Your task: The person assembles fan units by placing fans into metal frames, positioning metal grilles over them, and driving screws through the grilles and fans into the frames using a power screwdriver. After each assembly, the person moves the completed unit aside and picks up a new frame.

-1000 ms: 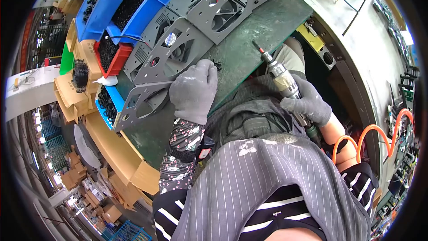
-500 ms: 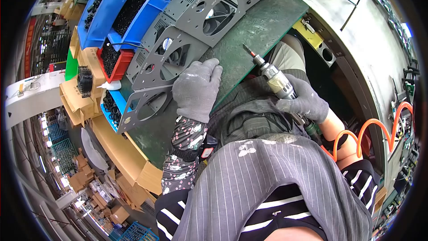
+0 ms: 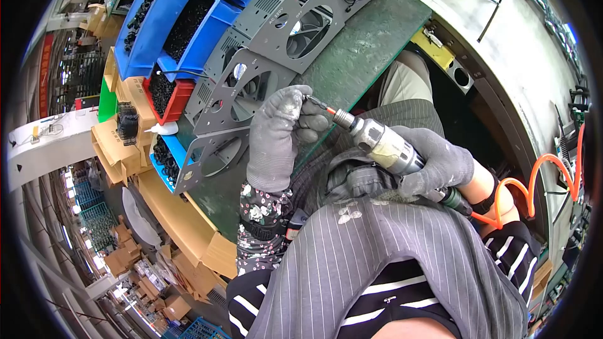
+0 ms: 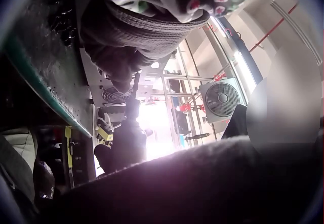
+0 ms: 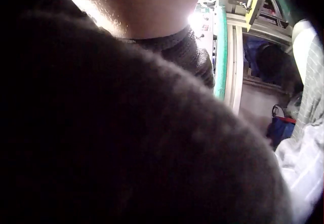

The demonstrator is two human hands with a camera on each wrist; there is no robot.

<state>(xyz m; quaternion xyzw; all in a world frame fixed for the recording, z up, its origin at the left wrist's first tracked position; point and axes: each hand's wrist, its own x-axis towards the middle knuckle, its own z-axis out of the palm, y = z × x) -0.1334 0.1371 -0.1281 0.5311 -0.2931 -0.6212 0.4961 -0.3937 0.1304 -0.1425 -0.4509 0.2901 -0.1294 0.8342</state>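
Note:
In the head view the gloved right hand (image 3: 433,162) grips a power screwdriver (image 3: 386,145), its bit pointing up-left. The gloved left hand (image 3: 282,127) meets the bit's tip, thumb and forefinger pinched around a small dark piece (image 3: 308,98), perhaps a screw; the fingers partly hide it. Behind the left hand stand grey metal panels (image 3: 217,103) with fans. The left wrist view shows the left hand (image 4: 114,57) at the bit, with the dark screwdriver (image 4: 130,138) below. In the right wrist view only part of the right glove (image 5: 190,54) shows.
Blue bins (image 3: 204,37) of small black parts and a red bin (image 3: 182,97) stand beyond the panels on the green tabletop (image 3: 370,31). Cardboard boxes (image 3: 169,204) lie at the left. An orange coiled hose (image 3: 534,179) hangs at the right.
My left hand has lifted off the green tabletop and now pinches a small piece. The screwdriver has swung down-left, bringing its bit to the left fingertips.

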